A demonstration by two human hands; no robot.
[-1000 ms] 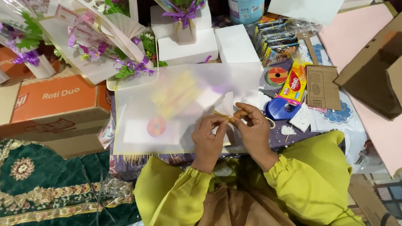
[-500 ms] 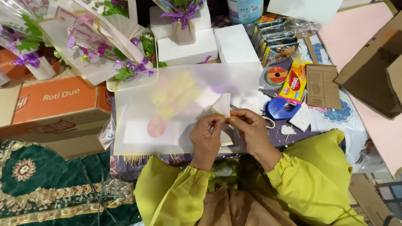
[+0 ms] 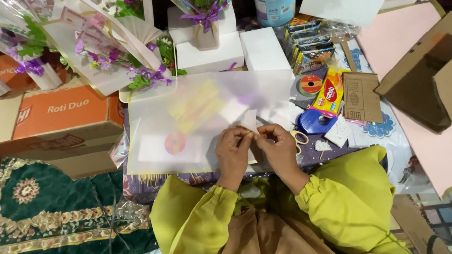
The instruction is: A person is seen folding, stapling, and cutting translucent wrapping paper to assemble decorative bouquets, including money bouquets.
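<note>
Head view looks straight down on a translucent sheet [image 3: 184, 124] spread over a low table. At the sheet's near right corner the left hand [image 3: 233, 152] and right hand [image 3: 279, 147] meet — both pinch a small pale scrap [image 3: 248, 121] between thumb and fingertips, the scrap standing up just above the knuckles and over the sheet. Beyond the sheet stand white blocks [image 3: 208, 52] and wrapped bouquets [image 3: 122, 55]. Right of the sheet lie a blue tape dispenser [image 3: 313, 121], yellow-handled scissors [image 3: 300, 138] just beside the right hand, and a yellow packet [image 3: 327, 92]. Left of the sheet sits an orange carton [image 3: 63, 113] — below it, a green rug [image 3: 37, 211].
</note>
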